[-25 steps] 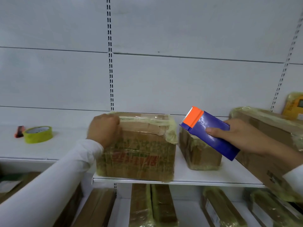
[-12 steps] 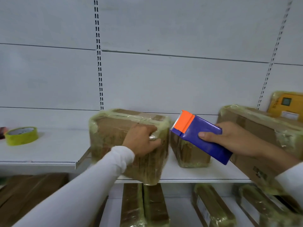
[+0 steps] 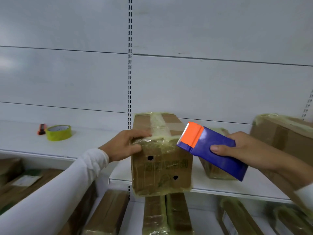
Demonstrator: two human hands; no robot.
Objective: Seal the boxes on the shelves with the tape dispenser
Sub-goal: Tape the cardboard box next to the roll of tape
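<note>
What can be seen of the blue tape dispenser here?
The tape dispenser is a flat blue casing with an orange head ending in a white serrated edge. The right hand grips its lower half, thumb on the front. It is tilted, its toothed end at the top right corner of the cardboard box.

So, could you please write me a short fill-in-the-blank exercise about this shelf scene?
1. The right hand holds a blue and ____ tape dispenser.
2. The left hand rests on the cardboard ____.
3. The yellow tape roll lies on the ____.

Missing words: orange; box; shelf
</note>
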